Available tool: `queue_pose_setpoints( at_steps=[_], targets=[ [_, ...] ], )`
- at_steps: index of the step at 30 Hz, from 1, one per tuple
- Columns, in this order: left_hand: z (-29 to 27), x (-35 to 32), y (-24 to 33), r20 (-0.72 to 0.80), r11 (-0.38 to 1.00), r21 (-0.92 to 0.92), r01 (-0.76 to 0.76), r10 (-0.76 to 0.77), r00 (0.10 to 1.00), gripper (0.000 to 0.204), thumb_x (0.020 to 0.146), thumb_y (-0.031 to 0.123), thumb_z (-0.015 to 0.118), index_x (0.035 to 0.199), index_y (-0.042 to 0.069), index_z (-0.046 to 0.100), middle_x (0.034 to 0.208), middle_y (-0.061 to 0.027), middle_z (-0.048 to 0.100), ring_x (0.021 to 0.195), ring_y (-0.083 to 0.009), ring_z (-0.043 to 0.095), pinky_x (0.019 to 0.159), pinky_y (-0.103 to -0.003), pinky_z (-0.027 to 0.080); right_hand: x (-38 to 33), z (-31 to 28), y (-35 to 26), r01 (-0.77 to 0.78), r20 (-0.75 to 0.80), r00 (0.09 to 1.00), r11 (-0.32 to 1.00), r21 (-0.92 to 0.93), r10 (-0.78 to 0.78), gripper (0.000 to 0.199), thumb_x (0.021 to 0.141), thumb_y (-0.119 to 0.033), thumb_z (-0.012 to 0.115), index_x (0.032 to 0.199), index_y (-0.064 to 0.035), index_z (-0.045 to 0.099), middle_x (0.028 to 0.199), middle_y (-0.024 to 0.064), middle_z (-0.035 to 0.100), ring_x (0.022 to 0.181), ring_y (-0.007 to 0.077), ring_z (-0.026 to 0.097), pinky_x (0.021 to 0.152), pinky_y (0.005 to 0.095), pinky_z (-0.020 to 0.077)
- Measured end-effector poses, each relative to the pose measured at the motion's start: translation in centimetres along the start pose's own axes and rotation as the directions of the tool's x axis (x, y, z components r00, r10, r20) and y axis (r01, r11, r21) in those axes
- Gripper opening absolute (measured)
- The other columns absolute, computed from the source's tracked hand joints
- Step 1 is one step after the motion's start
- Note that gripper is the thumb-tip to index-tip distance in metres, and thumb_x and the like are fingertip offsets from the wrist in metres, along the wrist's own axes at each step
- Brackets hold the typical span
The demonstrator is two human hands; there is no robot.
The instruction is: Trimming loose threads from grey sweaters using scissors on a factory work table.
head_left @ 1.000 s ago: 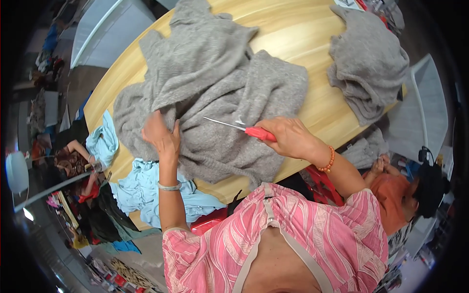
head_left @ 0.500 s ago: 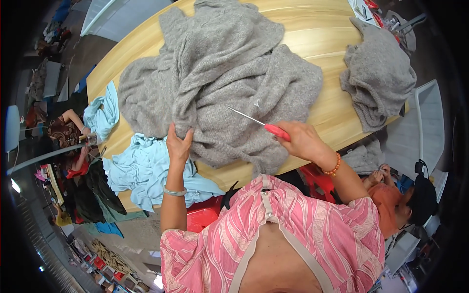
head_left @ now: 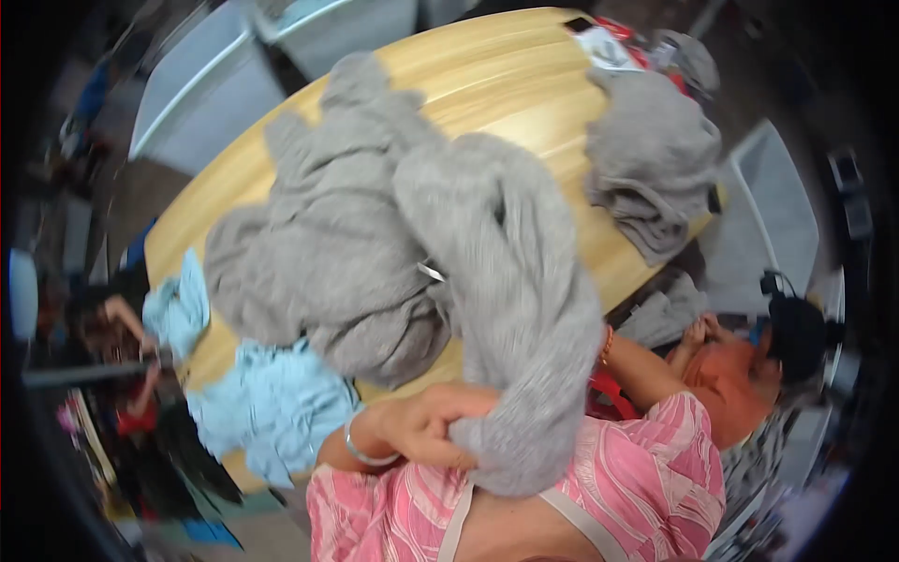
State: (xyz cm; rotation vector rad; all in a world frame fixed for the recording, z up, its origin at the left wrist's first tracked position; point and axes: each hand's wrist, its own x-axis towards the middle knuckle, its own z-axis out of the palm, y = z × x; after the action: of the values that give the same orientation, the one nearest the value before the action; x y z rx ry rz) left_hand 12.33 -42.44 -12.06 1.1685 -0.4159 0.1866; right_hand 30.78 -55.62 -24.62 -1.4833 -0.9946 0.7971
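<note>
A grey fuzzy knit garment [head_left: 524, 272] is lifted off the table and pulled toward my chest. Its near end is gripped by my left hand [head_left: 435, 423], whose fingers close round the bunched knit, with a bracelet at the wrist. Behind the raised fabric my right hand is hidden; only the forearm and an orange beaded bracelet [head_left: 607, 347] show at the garment's right edge. More grey knit fabric [head_left: 318, 234] lies heaped on the table, joined to the lifted part as far as I can see. A small white tag [head_left: 431, 272] shows on the knit. Motion blurs the cloth.
Light blue cloth [head_left: 267, 403] is piled at the table's near left, with a smaller blue piece [head_left: 178, 304] beyond it. Another grey knit pile [head_left: 651, 155] sits on the wooden table [head_left: 487, 70] at right. Pale bins [head_left: 201, 94] surround it. Co-workers sit on both sides.
My left hand has moved toward my chest, raising part of the grey garment. My right hand has gone behind the fabric, and the red-handled pointed tool it held no longer shows. The view has shifted.
</note>
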Motion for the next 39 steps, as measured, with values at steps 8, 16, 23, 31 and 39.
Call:
queue_pose_setpoints(
  at_steps=[8, 16, 23, 31, 39],
  targets=[
    [-3.7, 5.0, -1.6, -0.57, 0.961, -0.07, 0.268, -0.259, 0.78, 0.042, 0.075, -0.001, 0.063, 0.115, -0.007, 0.054, 0.104, -0.0116, 0.062, 0.091, -0.015, 0.06, 0.077, -0.028, 0.048, 9.4, -18.8, -9.1, -0.126, -0.182, 0.976, 0.363, -0.923, -0.122, 0.049, 0.075, -0.015, 0.063, 0.117, 0.0039, 0.047, 0.102, 0.0251, 0.059, 0.093, 0.0384, 0.06, 0.076, 0.0455, 0.0479],
    [-5.0, 26.1, -4.7, -0.363, 0.946, 0.258, -0.198, 0.285, 0.887, 0.042, 0.081, -0.009, 0.059, 0.122, -0.004, 0.049, 0.111, -0.0082, 0.059, 0.103, -0.0148, 0.056, 0.088, -0.028, 0.046, 13.3, -36.0, -19.5, -0.235, 0.046, 0.546, -0.206, -0.95, -0.837, 0.044, 0.077, -0.018, 0.066, 0.117, -0.0022, 0.054, 0.106, 0.0192, 0.06, 0.097, 0.0361, 0.057, 0.079, 0.042, 0.0475],
    [-5.4, 35.2, -15.5, -0.292, 0.986, 0.155, 0.063, -0.016, 0.956, 0.032, 0.083, -0.005, 0.053, 0.114, 0.0, 0.055, 0.088, -0.0034, 0.064, 0.079, -0.0105, 0.061, 0.071, -0.024, 0.05, 8.9, -45.0, -10.1, -0.341, -0.266, 0.818, -0.058, -0.938, -0.51, 0.033, 0.076, -0.007, 0.061, 0.107, 0.0022, 0.062, 0.104, 0.0222, 0.064, 0.096, 0.0405, 0.059, 0.078, 0.0429, 0.0499],
    [-7.8, 34.6, -32.9, -0.562, 0.891, 0.315, 0.326, -0.101, 0.821, 0.033, 0.074, 0.005, 0.06, 0.106, 0.002, 0.059, 0.081, -0.0089, 0.062, 0.073, -0.0143, 0.057, 0.066, -0.028, 0.046, 1.7, -40.2, 4.5, -0.635, -0.63, 0.769, 0.246, -0.732, 0.111, 0.043, 0.088, -0.02, 0.055, 0.126, -0.0017, 0.047, 0.103, 0.0299, 0.06, 0.096, 0.0478, 0.056, 0.08, 0.05, 0.0467],
    [-8.1, 28.6, -29.7, -0.492, 0.683, 0.679, 0.271, 0.15, 0.857, 0.055, 0.069, 0.017, 0.075, 0.118, 0.007, 0.053, 0.1, -0.0171, 0.056, 0.09, -0.0337, 0.055, 0.08, -0.042, 0.044, -7.2, -25.1, 6.5, -0.442, -0.736, 0.67, 0.85, -0.287, 0.1, 0.045, 0.095, -0.009, 0.052, 0.138, -0.0015, 0.041, 0.101, 0.0075, 0.058, 0.08, 0.0113, 0.057, 0.076, 0.025, 0.0467]
  ],
)
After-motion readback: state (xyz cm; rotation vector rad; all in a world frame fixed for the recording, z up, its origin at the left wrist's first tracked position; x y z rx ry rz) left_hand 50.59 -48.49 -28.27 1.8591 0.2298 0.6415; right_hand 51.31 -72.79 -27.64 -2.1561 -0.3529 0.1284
